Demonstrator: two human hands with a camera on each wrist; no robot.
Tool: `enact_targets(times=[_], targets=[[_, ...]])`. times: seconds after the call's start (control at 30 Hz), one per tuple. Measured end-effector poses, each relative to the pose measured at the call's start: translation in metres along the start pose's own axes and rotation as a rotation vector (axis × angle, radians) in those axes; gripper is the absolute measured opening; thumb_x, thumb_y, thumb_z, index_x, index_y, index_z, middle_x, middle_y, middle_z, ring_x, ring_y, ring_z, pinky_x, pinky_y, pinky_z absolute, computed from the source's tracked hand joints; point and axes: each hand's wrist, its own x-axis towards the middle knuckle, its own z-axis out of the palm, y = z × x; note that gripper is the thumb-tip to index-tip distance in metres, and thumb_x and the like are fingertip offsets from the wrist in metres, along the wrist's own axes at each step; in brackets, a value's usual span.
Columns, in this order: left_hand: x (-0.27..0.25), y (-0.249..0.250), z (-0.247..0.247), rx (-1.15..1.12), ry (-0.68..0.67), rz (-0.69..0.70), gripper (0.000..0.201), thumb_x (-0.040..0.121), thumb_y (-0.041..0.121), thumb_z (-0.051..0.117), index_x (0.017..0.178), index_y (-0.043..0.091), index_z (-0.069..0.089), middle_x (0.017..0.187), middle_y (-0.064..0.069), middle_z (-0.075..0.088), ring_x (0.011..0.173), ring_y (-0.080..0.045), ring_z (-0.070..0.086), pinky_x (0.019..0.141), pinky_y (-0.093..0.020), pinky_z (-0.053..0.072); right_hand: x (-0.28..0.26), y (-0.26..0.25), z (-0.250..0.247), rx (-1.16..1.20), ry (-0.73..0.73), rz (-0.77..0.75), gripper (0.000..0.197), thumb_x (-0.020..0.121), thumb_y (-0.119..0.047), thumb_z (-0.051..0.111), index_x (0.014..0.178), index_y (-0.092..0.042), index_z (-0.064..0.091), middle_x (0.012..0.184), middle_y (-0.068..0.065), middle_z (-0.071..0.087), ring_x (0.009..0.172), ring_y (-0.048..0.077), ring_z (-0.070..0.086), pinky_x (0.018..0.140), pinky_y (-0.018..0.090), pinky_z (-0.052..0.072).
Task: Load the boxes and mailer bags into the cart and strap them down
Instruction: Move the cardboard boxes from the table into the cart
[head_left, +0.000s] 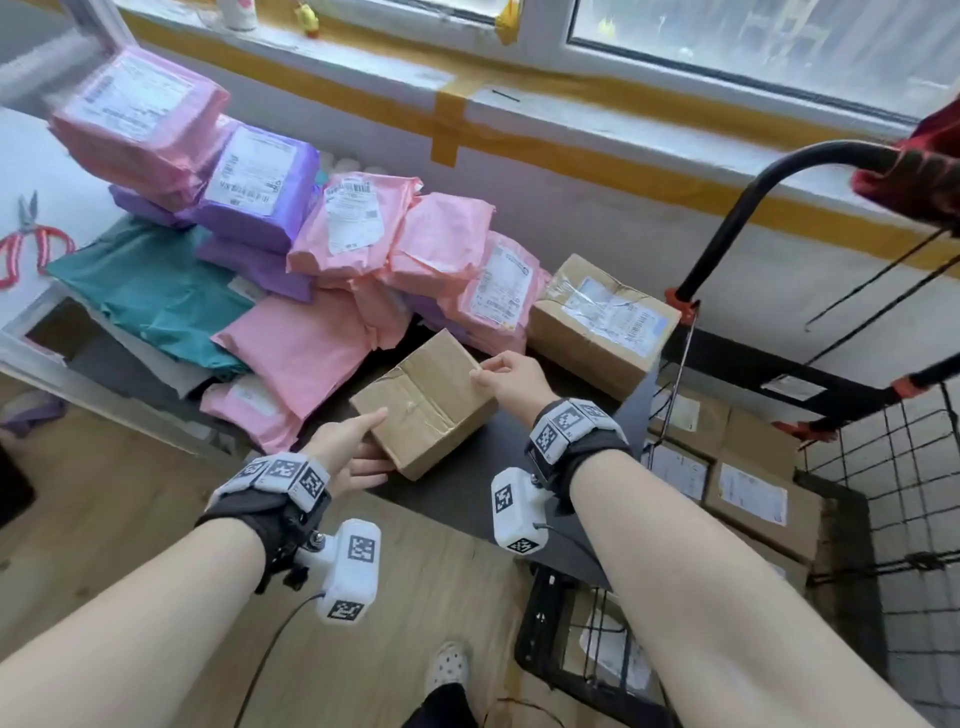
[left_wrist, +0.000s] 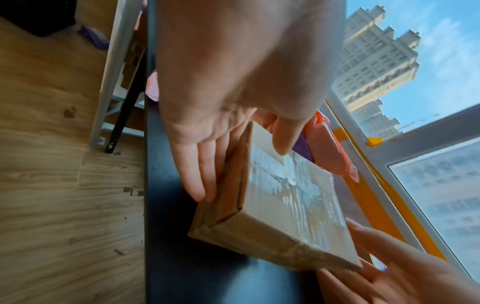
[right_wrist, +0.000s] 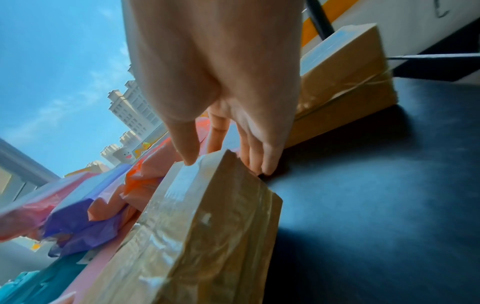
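A small taped cardboard box (head_left: 426, 400) sits askew on the black table (head_left: 467, 483). My left hand (head_left: 363, 441) grips its near left corner, thumb on top and fingers along the side, as the left wrist view shows (left_wrist: 242, 174). My right hand (head_left: 498, 374) grips the far right corner, thumb on the top face (right_wrist: 228, 166). The box (left_wrist: 285, 205) (right_wrist: 207, 226) touches the table. A larger labelled box (head_left: 602, 322) stands behind it. Pink (head_left: 332, 343), purple (head_left: 249, 192) and teal mailer bags (head_left: 150, 296) are piled to the left. The wire cart (head_left: 883, 467) at the right holds several boxes (head_left: 748, 488).
The cart's black handle (head_left: 753, 208) arches up at the right, with a red cloth (head_left: 924, 166) on it and black elastic cords (head_left: 883, 270) hanging from it. Red-handled scissors (head_left: 31, 244) lie on a white surface at the far left. Wooden floor lies below the table's near edge.
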Motion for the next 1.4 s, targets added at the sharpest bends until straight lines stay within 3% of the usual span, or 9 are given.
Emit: enact_targets(times=[0.07,0.23,0.37,0.57,0.77,0.97,1.1,1.27,1.4], targets=[[-0.011,-0.003,0.004,0.071,0.014,0.018,0.046,0.091,0.031,0.058,0.125,0.001,0.05,0.116,-0.024,0.06,0.098,-0.036,0.061,0.092,-0.044,0.049,-0.019,0.01,-0.015,0.027,-0.018,0.015,0.012,0.083,-0.02,0.069,0.081,-0.016,0.057,0.082,-0.003,0.057,0.078,0.013,0.053,0.069,0.023,0.044],[-0.047,-0.011,0.037,0.188,-0.031,0.062,0.043,0.089,0.027,0.062,0.121,0.001,0.052,0.119,-0.024,0.058,0.096,-0.036,0.062,0.088,-0.043,0.05,-0.075,0.041,-0.074,0.133,-0.118,0.057,0.036,0.086,-0.019,0.068,0.119,-0.012,0.058,0.107,0.002,0.056,0.098,0.019,0.06,0.083,0.034,0.055],[-0.081,-0.034,0.097,0.248,-0.076,0.074,0.047,0.088,0.024,0.063,0.127,0.0,0.052,0.123,-0.023,0.057,0.102,-0.038,0.06,0.087,-0.041,0.052,-0.126,0.082,-0.139,0.293,-0.18,0.102,0.043,0.09,-0.011,0.062,0.132,-0.011,0.051,0.118,0.008,0.061,0.095,0.019,0.06,0.067,0.025,0.054],[-0.117,-0.071,0.221,0.354,-0.176,0.132,0.037,0.089,0.017,0.063,0.122,0.002,0.056,0.102,-0.019,0.064,0.08,-0.026,0.064,0.057,-0.025,0.059,-0.171,0.168,-0.248,0.328,-0.117,0.166,0.04,0.091,-0.013,0.061,0.129,-0.012,0.051,0.116,0.008,0.059,0.086,0.023,0.064,0.072,0.034,0.056],[-0.111,-0.102,0.32,0.482,-0.22,0.073,0.034,0.089,0.017,0.062,0.12,0.004,0.056,0.129,-0.011,0.056,0.101,-0.038,0.063,0.08,-0.035,0.056,-0.182,0.247,-0.312,0.344,-0.08,0.3,0.044,0.092,-0.014,0.059,0.134,-0.013,0.047,0.121,0.014,0.06,0.097,0.031,0.064,0.082,0.045,0.055],[-0.069,-0.117,0.377,0.688,-0.268,-0.04,0.044,0.093,0.015,0.057,0.134,0.018,0.044,0.121,-0.014,0.059,0.085,-0.035,0.064,0.079,-0.04,0.054,-0.16,0.315,-0.329,0.395,-0.127,0.467,0.032,0.097,-0.015,0.05,0.128,-0.023,0.047,0.107,0.014,0.06,0.079,0.028,0.064,0.068,0.039,0.055],[-0.023,-0.129,0.398,0.827,-0.304,-0.135,0.056,0.092,0.013,0.059,0.141,0.027,0.037,0.099,-0.011,0.062,0.088,-0.035,0.064,0.077,-0.043,0.055,-0.136,0.363,-0.317,0.412,-0.21,0.647,0.027,0.098,-0.02,0.048,0.125,-0.023,0.048,0.105,0.015,0.059,0.083,0.029,0.061,0.077,0.041,0.055],[0.032,-0.159,0.413,0.974,-0.371,-0.337,0.037,0.092,0.014,0.059,0.126,0.02,0.047,0.116,-0.022,0.058,0.097,-0.045,0.061,0.078,-0.047,0.054,-0.111,0.416,-0.29,0.41,-0.299,0.861,0.039,0.097,-0.021,0.051,0.134,-0.015,0.041,0.125,0.023,0.056,0.104,0.041,0.06,0.088,0.05,0.052],[0.069,-0.181,0.414,1.049,-0.398,-0.451,0.034,0.091,0.014,0.061,0.122,0.012,0.047,0.095,-0.02,0.059,0.081,-0.038,0.063,0.07,-0.045,0.056,-0.099,0.449,-0.271,0.411,-0.427,0.984,0.045,0.097,-0.022,0.049,0.137,-0.006,0.037,0.135,0.025,0.049,0.117,0.045,0.054,0.099,0.052,0.046]])
